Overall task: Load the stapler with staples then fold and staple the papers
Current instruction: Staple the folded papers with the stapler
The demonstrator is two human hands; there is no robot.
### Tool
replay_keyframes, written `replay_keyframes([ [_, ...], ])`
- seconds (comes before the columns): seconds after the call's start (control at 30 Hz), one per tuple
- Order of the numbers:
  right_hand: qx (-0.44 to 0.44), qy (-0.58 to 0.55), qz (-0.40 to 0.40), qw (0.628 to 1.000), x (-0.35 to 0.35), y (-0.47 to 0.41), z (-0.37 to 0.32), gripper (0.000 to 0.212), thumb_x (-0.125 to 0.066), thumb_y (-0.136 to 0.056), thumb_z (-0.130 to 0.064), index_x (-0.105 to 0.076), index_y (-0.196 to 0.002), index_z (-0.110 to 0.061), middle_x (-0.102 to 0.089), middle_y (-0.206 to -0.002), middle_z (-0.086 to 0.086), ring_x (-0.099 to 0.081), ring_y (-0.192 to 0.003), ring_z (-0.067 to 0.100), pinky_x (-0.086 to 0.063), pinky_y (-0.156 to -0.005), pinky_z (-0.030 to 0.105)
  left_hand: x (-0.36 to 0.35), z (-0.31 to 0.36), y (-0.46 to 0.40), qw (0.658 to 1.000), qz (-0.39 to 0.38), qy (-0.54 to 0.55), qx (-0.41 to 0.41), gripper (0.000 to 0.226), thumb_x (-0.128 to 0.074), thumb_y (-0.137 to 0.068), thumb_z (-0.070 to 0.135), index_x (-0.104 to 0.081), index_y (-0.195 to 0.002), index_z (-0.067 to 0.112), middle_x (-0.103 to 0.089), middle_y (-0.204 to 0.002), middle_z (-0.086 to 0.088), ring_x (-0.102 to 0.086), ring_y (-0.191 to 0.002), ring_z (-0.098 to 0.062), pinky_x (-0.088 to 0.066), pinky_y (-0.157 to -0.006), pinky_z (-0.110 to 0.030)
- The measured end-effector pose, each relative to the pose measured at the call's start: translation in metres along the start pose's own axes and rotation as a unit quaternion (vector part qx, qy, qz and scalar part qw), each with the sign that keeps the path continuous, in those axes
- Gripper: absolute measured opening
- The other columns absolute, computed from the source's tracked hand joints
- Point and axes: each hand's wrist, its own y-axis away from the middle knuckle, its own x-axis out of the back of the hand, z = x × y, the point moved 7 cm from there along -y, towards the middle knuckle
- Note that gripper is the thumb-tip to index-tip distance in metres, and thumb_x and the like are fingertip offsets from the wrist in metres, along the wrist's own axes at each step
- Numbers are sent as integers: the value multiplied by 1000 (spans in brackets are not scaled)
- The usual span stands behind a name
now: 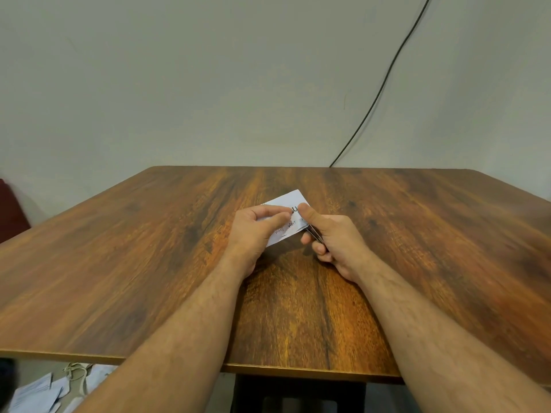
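Small folded white paper (286, 217) with handwriting, pinched by both hands

Illegible handwriting on folded paper (286, 214)

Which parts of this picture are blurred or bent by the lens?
Head view: the table edges bow from the wide-angle lens, and its right side smears with blur; the paper and stapler between the left hand and right hand are soft; light is even, no glare.
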Motion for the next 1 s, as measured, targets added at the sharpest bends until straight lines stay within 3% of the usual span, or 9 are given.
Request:
replay_keyframes([
  [0.1,3,17,-11,1000,-2,0,-1,42,-71,-88,-51,-73,-91,-10,-65,-69,8,-40,-43,10,-27,-36,19,4,-3,-1,1000,21,-21,1,12,-81,-80,16,-79,-91,12,-72,-104,1,-62,-99,-8,-46,-75,-23],
  [0.2,-6,36,-12,999,-3,0,0,40,-68,-91,-49,-73,-96,-9,-66,-69,7,-41,-44,10,-29,-35,19,4,-4,-2,999,30,-24,2,20,-83,-78,12,-76,-96,18,-68,-111,1,-67,-98,-15,-55,-70,-29],
  [0.37,-16,35,-7,999,-1,0,2,39,-67,-93,-47,-73,-98,-9,-67,-69,8,-42,-43,10,-30,-35,19,3,-1,-1,999,29,-14,8,33,-80,-80,6,-74,-111,16,-64,-107,8,-64,-88,-7,-54,-60,-13],
  [0.47,-17,10,6,1000,-1,-2,2,39,-65,-94,-48,-72,-94,-9,-67,-67,8,-41,-42,10,-29,-34,19,2,-2,0,999,29,10,14,34,-78,-81,3,-74,-112,15,-69,-103,0,-68,-78,-12,-57,-59,-21],
  [0.57,-19,-6,13,1000,-1,-2,1,43,-61,-96,-48,-71,-97,-6,-67,-66,8,-41,-42,9,-29,-33,19,1,-3,-2,999,26,18,13,31,-71,-87,2,-75,-112,18,-71,-112,-10,-69,-80,-14,-56,-56,-22],
  [0.73,-19,-16,17,1000,1,0,1,48,-58,-98,-48,-71,-105,-2,-66,-65,8,-41,-41,9,-28,-32,19,1,-3,0,1000,14,17,9,33,-68,-89,1,-75,-115,19,-68,-114,-9,-68,-82,-16,-54,-56,-20],
  [1.0,-9,-3,16,1000,0,0,0,40,-66,-93,-48,-72,-93,-8,-67,-68,8,-42,-42,10,-30,-35,19,0,-2,-1,1000,4,19,14,38,-79,-81,5,-74,-116,20,-66,-113,0,-68,-87,-16,-57,-60,-23],
])
